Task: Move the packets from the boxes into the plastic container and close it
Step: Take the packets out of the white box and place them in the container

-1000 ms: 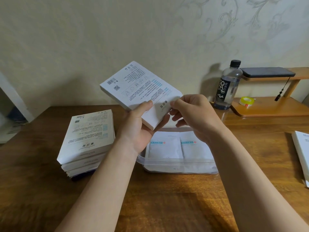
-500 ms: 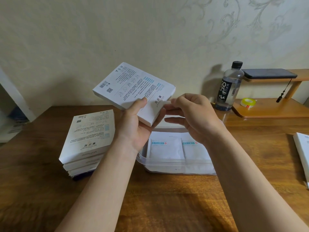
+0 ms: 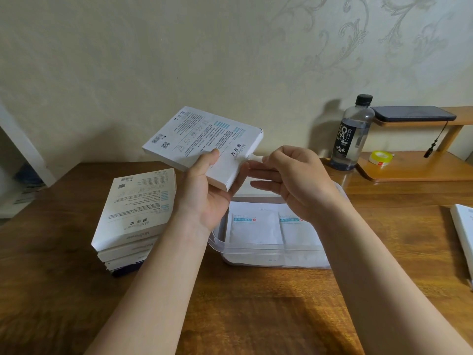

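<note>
On the brown wooden table, a stack of white flat boxes waits at the left. Just right of it stands the clear rectangular plastic container, open, with two white packets lying side by side inside. Above its far-left corner the left hand grips a tilted white flat cardboard box from below, thumb on the printed face. The right hand pinches the small white end flap between thumb and forefinger, its other fingers straight. The main risk, I judge, is a tear: a hard pull on so thin a flap could rip it away, or twist the box out of its one-handed grip. Well to the right are a low wooden shelf, a clear black-labelled bottle, a dark phone and a yellow tape roll. Another white box lies at the right edge. None of these blocks the way to the container.
</note>
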A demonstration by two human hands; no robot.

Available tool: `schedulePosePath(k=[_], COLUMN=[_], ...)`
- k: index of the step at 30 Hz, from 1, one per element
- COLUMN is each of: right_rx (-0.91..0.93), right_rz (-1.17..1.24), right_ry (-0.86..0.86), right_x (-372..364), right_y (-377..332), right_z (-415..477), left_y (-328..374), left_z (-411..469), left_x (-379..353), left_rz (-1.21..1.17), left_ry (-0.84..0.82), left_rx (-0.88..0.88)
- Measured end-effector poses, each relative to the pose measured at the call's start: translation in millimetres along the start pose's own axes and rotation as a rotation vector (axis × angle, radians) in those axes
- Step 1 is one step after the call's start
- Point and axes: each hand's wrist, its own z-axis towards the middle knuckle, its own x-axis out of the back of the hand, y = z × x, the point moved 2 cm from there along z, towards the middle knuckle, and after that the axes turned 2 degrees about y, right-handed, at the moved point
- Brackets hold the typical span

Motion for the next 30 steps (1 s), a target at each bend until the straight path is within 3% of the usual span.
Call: schedulePosePath(k=[6,10,21,30], right_rx=[-0.097,-0.067,0.055,-0.004], right_rz=[0.002,-0.041,0.015,0.032], right_ry=[0.085,0.184,0.063,0.179], right_x=[9.5,15.0,11.8,14.2], right_y=[-4.4,-3.7,-7.0,-2.3], right_z=[1.1,2.9,-0.3,4.7], left_y=[0.6,0.6,-4.7,-11.6], left_z=[-1.3,-3.2,-9.0,-8.5], left_x=[-1.3,-2.8,-7.4,-8.3], left_rz=[-0.044,-0.024,0.084,0.128], left_ry=[-0.019,-0.056,-0.123,-0.132], left_rx=[-0.003,0.017,0.074,0.122])
